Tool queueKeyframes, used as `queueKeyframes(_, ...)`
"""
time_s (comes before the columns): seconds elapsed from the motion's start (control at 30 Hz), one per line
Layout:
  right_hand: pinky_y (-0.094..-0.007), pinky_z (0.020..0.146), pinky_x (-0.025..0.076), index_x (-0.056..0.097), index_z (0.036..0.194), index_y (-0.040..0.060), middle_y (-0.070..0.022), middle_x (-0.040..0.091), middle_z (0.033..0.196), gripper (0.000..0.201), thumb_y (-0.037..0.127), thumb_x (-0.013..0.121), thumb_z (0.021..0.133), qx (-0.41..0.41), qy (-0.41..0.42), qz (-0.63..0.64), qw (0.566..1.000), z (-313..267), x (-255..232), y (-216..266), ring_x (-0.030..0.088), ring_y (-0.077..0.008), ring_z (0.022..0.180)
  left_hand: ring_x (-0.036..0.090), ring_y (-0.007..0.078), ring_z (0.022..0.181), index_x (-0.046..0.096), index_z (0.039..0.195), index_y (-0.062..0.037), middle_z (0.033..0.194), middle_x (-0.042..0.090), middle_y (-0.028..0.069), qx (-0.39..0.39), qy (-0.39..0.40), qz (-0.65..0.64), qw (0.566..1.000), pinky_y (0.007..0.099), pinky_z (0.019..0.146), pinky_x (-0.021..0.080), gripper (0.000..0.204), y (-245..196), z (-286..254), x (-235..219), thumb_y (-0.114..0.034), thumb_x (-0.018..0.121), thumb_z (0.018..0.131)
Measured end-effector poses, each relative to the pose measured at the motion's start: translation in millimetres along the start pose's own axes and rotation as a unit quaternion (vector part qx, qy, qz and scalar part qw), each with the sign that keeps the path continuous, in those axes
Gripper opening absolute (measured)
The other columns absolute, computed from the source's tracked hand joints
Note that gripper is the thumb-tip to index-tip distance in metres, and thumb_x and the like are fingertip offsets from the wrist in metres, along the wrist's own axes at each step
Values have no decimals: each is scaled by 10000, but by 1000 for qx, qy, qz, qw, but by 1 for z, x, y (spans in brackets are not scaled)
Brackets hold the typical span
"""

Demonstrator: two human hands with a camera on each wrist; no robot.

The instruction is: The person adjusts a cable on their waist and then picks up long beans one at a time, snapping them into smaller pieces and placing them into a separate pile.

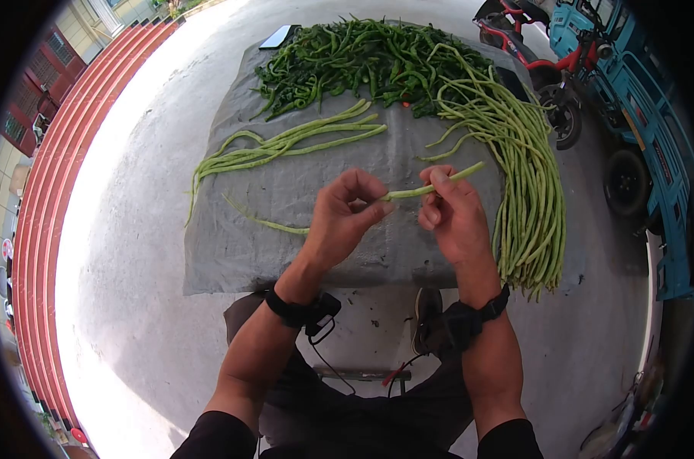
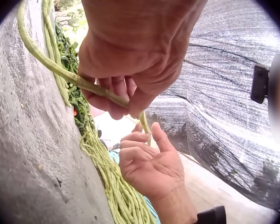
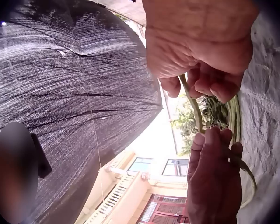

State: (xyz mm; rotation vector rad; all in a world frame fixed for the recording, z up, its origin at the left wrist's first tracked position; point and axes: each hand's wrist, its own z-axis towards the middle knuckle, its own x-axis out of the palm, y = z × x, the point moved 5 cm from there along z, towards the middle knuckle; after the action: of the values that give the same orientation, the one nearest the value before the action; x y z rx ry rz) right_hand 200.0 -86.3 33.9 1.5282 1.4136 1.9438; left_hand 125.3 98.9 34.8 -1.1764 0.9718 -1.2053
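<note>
One long green bean [image 1: 410, 193] is stretched between both hands above the grey cloth [image 1: 377, 260]. My left hand [image 1: 345, 210] pinches it between thumb and fingers, and its tail [image 1: 267, 222] trails out to the left of that hand. Toward the other end, my right hand [image 1: 459, 210] pinches the bean between thumb and forefinger, with the tip sticking out beyond. In the left wrist view the bean [image 2: 60, 70] curves behind the left fingers toward the right hand [image 2: 151, 168]. The right wrist view shows the left hand [image 3: 214, 177] gripping it below the right fingers.
A big heap of long beans [image 1: 527, 199] lies along the cloth's right side. Green peppers [image 1: 355, 57] are piled at the back, beside a flat pale object [image 1: 276, 37]. Several long beans [image 1: 286, 144] lie at the left. A blue three-wheeler [image 1: 638, 115] stands at the right.
</note>
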Motion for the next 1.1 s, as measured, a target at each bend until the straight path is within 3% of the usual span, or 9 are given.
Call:
queueKeyframes(0.4,-277,552,394,670,1125,60,7,583,819,232,285,690,1072,5,-16,7,1000,-1,0,-1,516,-84,616,639,57,877,655,1055,-60,968,691,-18,43,-10,52,998,261,786,528,198,-4,0,1,-39,820,949)
queueKeyframes(0.7,-276,566,427,680,1133,43,8,554,794,228,246,727,1041,-32,-1,-13,999,-4,9,8,516,-74,633,665,81,890,667,1149,-40,1003,718,1,-13,10,27,1000,270,803,544,180,-1,-1,6,-112,764,1015)
queueKeyframes(1.1,-261,571,452,676,1254,37,-6,588,896,239,131,711,1037,-68,12,-14,998,-3,2,11,525,-69,649,629,84,822,682,1080,-13,923,685,9,-45,52,14,998,264,745,535,171,3,-2,10,-176,728,1053)
